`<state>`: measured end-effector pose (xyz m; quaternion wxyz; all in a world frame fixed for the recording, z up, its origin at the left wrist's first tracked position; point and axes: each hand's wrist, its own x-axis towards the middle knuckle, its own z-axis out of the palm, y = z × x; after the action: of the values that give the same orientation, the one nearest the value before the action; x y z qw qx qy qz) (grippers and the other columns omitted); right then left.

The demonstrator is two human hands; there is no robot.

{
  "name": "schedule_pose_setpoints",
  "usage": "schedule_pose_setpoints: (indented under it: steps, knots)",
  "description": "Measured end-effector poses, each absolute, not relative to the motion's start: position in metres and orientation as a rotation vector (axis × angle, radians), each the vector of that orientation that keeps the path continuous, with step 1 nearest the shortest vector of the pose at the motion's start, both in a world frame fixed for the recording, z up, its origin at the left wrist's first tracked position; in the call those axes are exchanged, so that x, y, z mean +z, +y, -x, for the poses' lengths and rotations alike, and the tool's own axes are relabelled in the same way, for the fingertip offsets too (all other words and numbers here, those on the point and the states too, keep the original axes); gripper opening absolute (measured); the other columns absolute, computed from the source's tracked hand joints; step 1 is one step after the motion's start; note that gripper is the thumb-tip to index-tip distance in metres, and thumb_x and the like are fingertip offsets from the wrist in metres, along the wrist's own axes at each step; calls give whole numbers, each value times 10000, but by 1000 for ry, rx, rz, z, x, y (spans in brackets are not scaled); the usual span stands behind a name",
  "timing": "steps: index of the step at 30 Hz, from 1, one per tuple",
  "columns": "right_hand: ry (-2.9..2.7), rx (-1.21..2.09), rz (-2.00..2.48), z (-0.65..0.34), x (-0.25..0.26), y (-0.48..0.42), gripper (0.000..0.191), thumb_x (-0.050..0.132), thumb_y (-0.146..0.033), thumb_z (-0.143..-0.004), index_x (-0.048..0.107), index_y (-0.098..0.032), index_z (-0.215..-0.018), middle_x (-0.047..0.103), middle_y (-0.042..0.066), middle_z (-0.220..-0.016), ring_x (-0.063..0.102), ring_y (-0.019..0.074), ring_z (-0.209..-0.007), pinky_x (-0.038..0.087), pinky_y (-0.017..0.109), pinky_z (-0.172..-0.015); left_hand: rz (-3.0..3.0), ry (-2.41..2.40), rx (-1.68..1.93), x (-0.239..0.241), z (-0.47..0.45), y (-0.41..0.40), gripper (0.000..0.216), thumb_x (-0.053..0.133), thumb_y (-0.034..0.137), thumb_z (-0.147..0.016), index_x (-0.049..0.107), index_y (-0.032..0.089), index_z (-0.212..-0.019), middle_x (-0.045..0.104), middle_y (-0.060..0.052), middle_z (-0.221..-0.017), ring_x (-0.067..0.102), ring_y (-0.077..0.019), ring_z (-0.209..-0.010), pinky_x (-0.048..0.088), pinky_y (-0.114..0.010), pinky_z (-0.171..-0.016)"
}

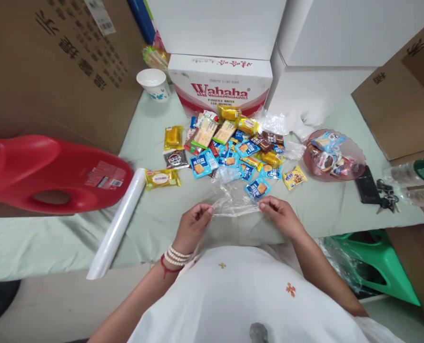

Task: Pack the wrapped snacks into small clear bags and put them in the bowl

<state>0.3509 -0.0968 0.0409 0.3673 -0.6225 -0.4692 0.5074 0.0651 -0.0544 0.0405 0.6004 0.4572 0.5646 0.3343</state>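
Note:
My left hand (193, 226) and my right hand (279, 215) each pinch an edge of a clear plastic bag (233, 202), held stretched between them just above the pale green cloth (154, 224). Both hands are closed on the bag. Beyond it lies a pile of small snack packets (229, 147), blue, yellow and brown, spread over the cloth. A single blue packet (257, 188) lies closest to my right hand. Beaded bracelets and a red string circle my left wrist.
A roll of clear bags (117, 224) lies at the left beside a red jug (47, 171). A Wahaha carton (221, 83) and paper cup (154, 85) stand behind. A pink bowl of snacks (335, 155), phone (367, 186), keys (386, 195) and bottles (415, 174) sit right.

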Motion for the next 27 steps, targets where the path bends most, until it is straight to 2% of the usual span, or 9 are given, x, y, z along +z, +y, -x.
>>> schedule_pose_setpoints:
  steps: [3,6,9,12,14,19,22,25,27]
  knots:
    - [-1473,1215,1587,-355,46,-96,418,684,-534,-893,724,-229,-1175,705,89,-1075,634,234,-944,509,347,-787,-1076,1339,748,37,-63,-65,453,740,620,-784,672,173,-813,510,45,-595,429,-104,-563,349,-234,-554]
    - [-1609,1055,1545,-338,46,-81,473,748,-512,-839,703,-250,-1230,677,117,-1264,606,288,-1163,500,413,-947,-1118,1295,742,37,-69,-68,430,725,599,-803,682,173,-834,532,37,-617,454,-110,-579,377,-240,-573]
    - [-1502,1142,1529,-307,37,-59,348,682,-508,-869,703,-222,-1066,724,87,-1056,657,255,-987,534,380,-845,-1157,1216,711,38,-73,-69,415,703,588,-824,681,173,-840,537,37,-618,464,-109,-572,390,-242,-578]
    - [-1252,1179,1564,-284,25,-39,311,526,-507,-947,633,-222,-885,658,26,-786,608,195,-701,504,300,-616,-1149,1231,718,33,-65,-72,412,684,591,-837,665,180,-840,530,42,-616,458,-106,-560,386,-240,-568]
    - [-1202,1094,1600,-279,22,-31,303,493,-489,-966,616,-226,-878,611,0,-708,556,176,-614,460,281,-564,-1128,1315,730,27,-52,-75,411,666,595,-847,655,184,-832,531,41,-616,464,-111,-559,396,-246,-573]
    - [-1428,823,1632,-281,28,-28,251,534,-409,-958,669,-214,-877,635,15,-751,584,188,-722,449,288,-688,-1323,1622,857,19,-29,-78,445,601,576,-882,684,186,-1080,688,-72,-954,641,-209,-851,516,-333,-755]
    - [-1514,798,1606,-275,34,-31,260,522,-394,-976,678,-210,-879,644,26,-773,595,190,-747,444,289,-704,-1654,1665,982,28,-46,-70,536,654,581,-856,630,190,-1223,676,-131,-1155,629,-282,-1086,521,-421,-912]
    - [-1540,838,1557,-268,39,-33,270,511,-398,-989,682,-214,-887,644,33,-772,605,193,-741,443,283,-667,-1928,1575,941,36,-74,-54,450,690,527,-857,657,203,-1167,686,-137,-1184,594,-312,-1155,464,-477,-1021]
    - [-1545,853,1550,-269,42,-34,265,519,-402,-986,695,-219,-909,641,31,-750,612,198,-736,448,283,-652,-1886,1514,935,35,-88,-40,257,568,438,-950,678,209,-987,709,-96,-1009,629,-264,-1019,486,-422,-946]
